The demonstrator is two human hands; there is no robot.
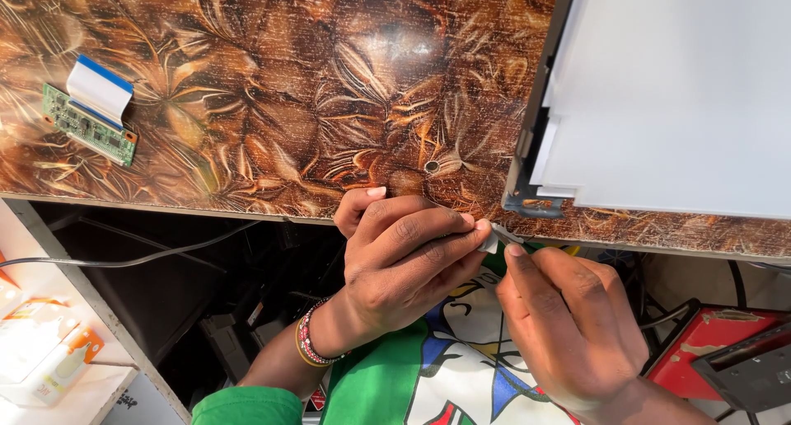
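My left hand [404, 264] and my right hand [568, 326] meet at the near edge of the brown patterned table [272, 103]. Together their fingertips pinch a small pale flat piece [494, 240], maybe tape or a strip; its exact kind is too small to tell. A beaded bracelet [306, 342] circles my left wrist. Just beyond my fingers, a display panel with white sheets [676, 95] in a grey metal frame [527, 196] lies on the table at the right.
A green circuit board [89, 126] with a white and blue flat ribbon cable [99, 89] lies at the table's left. Below the edge are dark cables [124, 260], white boxes [49, 351] at the left and a red case [709, 342] at the right.
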